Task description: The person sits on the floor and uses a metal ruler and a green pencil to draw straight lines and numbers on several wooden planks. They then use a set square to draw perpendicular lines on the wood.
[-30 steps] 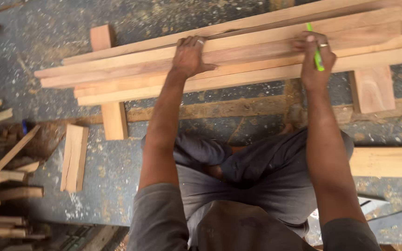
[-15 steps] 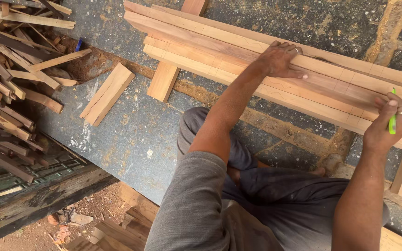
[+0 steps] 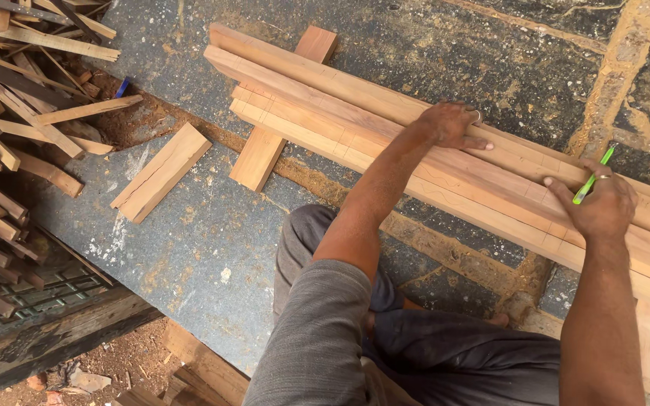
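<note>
Long pale wooden planks [image 3: 385, 143] stacked side by side across short wooden crosspieces [image 3: 265, 146] on grey concrete floor [image 3: 205, 248]. Left hand [image 3: 453, 124] flat on top, fingers spread, gripping nothing. Right hand [image 3: 599, 207] pressed on planks, pinching slim green pencil [image 3: 592, 177]. Loose short board [image 3: 161, 171] nearby; scrap wood pile [image 3: 16, 113] at far left.

The view swings left along the long planks [image 3: 385, 143], bringing the scrap-wood pile [image 3: 16, 135] into sight; the left hand [image 3: 453, 124] now lies flat on those planks.
</note>
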